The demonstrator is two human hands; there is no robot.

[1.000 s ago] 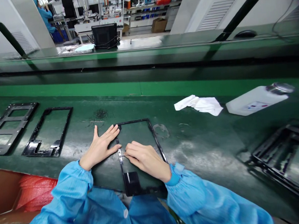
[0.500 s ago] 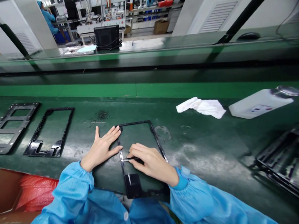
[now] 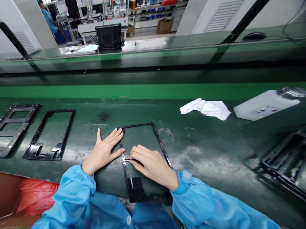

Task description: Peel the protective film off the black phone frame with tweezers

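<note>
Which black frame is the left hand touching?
The thin black rectangular frame directly before the person: the left hand touches its left edge. No hand touches the black left-side frames or blurred right-side frames.

White bottle [image 3: 260,106] placed near crumpled white cloth [image 3: 208,108] on green table [image 3: 197,142]. Red wrap [image 3: 37,194] held in open cardboard box [image 3: 3,200]. Black device [image 3: 109,36] set on far ledge [image 3: 147,43].

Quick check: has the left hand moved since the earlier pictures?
No, not visibly: the left hand still rests at the far left corner of the black frame, in the same place relative to the pile of dark bits.
</note>
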